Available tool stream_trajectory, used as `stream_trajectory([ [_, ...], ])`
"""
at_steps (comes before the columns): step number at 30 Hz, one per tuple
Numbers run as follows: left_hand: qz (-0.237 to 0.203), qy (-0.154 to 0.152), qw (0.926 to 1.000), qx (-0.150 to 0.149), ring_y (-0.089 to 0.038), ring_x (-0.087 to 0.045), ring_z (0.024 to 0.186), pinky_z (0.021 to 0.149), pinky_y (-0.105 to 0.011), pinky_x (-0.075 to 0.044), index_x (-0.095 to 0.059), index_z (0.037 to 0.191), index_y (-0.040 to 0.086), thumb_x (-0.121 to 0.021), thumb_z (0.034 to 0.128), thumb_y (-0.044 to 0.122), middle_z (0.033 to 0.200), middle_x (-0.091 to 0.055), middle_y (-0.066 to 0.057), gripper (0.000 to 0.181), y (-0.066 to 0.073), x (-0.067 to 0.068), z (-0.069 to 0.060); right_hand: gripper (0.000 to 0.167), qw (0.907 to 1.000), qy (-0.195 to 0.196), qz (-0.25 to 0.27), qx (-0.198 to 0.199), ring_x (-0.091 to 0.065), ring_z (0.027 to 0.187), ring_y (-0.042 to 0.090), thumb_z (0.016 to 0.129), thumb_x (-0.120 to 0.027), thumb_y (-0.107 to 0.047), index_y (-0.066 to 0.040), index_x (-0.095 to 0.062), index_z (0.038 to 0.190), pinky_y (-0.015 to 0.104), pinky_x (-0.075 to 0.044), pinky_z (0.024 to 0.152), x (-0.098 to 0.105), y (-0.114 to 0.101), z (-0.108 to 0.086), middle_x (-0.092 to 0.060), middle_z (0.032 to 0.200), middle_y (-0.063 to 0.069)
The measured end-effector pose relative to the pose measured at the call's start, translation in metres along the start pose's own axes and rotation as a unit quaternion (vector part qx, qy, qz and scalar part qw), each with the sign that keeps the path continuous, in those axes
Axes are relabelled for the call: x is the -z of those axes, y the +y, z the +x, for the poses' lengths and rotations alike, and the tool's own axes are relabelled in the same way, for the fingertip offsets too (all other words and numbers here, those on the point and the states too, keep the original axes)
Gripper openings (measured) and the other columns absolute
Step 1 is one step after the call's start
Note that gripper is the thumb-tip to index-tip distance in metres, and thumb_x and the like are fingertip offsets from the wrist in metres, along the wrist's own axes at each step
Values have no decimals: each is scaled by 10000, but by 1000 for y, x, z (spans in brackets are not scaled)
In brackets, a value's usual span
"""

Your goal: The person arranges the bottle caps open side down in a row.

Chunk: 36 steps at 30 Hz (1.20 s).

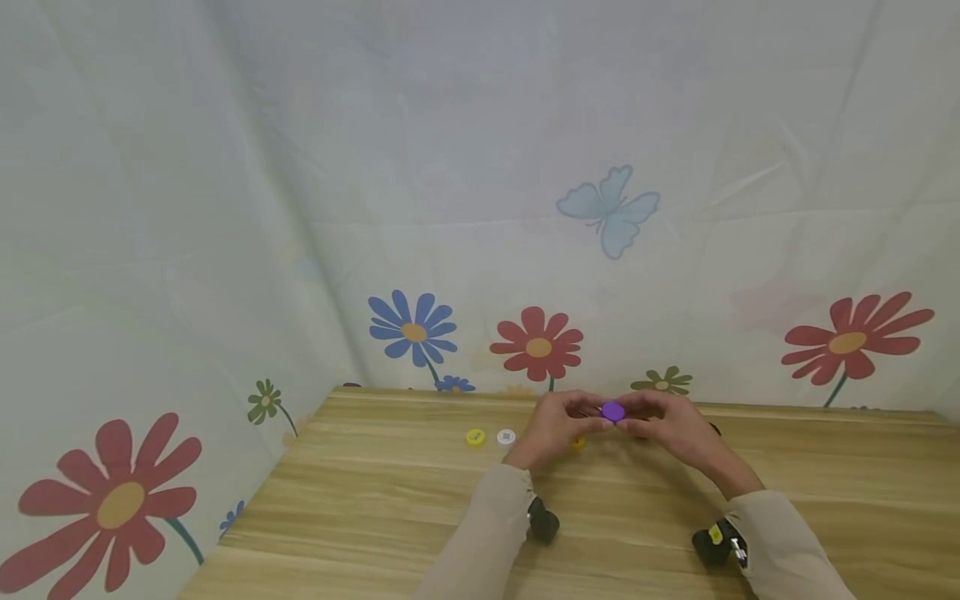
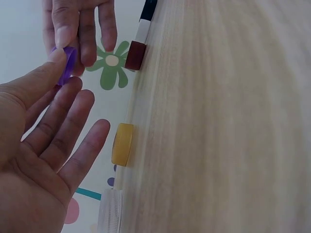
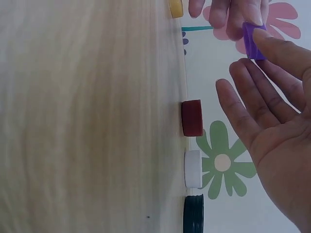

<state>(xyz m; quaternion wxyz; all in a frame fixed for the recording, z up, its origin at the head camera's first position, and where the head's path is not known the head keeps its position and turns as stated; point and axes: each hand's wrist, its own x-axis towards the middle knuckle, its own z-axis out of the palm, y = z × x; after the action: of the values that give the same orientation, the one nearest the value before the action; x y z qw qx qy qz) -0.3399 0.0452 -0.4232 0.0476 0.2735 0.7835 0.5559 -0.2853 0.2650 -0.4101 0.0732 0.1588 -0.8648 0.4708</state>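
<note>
Left hand, purple cap flat-side-up

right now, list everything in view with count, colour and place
purple cap: 1, purple, held aloft
yellow cap: 1, yellow, leftmost of a row on the table
white caps: 2, white, second and fifth in the row
amber cap: 1, amber, third in the row
dark red cap: 1, dark red, fourth in the row
black cap: 1, near-black, sixth in the row
table: 1, light wood, beneath the row
backdrop: 1, whitish, behind the table
printed flowers: several, mostly red, blue, green, on the backdrop
printed butterfly: 1, light blue, on the backdrop
wrist devices: 2, black, both wrists
sleeves: 2, beige, both forearms
left hand: 1, bare, pinches the purple cap
right hand: 1, bare, pinches the purple cap
</note>
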Motion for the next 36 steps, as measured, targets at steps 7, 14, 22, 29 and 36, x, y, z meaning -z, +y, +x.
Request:
stream_trajectory([
  [7,1,-61,9999,90,-47,-704,931,810,-224,-563,-822,1147,149,-846,934,182,1010,-788,101,217,-1,0,0,353,10000,-1,60,3,-699,1092,316,994,-773,-152,31,-701,1286,262,-574,831,-1,2,1,-745,1179,135],
  [14,-178,6,9998,126,-57,-710,918,802,-231,-574,-817,1130,135,-865,908,122,991,-786,95,227,-3,-2,3,334,10000,-22,25,13,-706,1068,309,986,-773,-107,40,-698,1276,255,-584,831,-3,2,2,-742,1174,141],
  [22,198,-33,9998,49,-60,-708,939,803,-225,-576,-810,1141,110,-852,919,107,1015,-788,72,226,-3,0,5,279,10000,-57,78,-24,-716,1030,315,988,-745,-24,70,-692,1244,320,-619,808,-9,3,5,-740,1141,167],
  [29,714,-115,9973,101,-58,-689,938,774,-215,-572,-817,1138,117,-843,925,95,1023,-780,84,217,-3,1,6,249,9995,-69,-286,-113,-724,1001,296,973,-757,-13,61,-706,1206,366,-618,829,-14,4,7,-753,1092,135],
  [36,968,-200,9951,-26,-42,-700,931,846,-211,-550,-808,1136,110,-867,896,80,1023,-787,61,249,-4,1,7,250,9989,-52,-472,-50,-734,952,290,928,-805,-12,70,-720,1148,410,-610,831,-16,2,9,-762,1021,126],
])
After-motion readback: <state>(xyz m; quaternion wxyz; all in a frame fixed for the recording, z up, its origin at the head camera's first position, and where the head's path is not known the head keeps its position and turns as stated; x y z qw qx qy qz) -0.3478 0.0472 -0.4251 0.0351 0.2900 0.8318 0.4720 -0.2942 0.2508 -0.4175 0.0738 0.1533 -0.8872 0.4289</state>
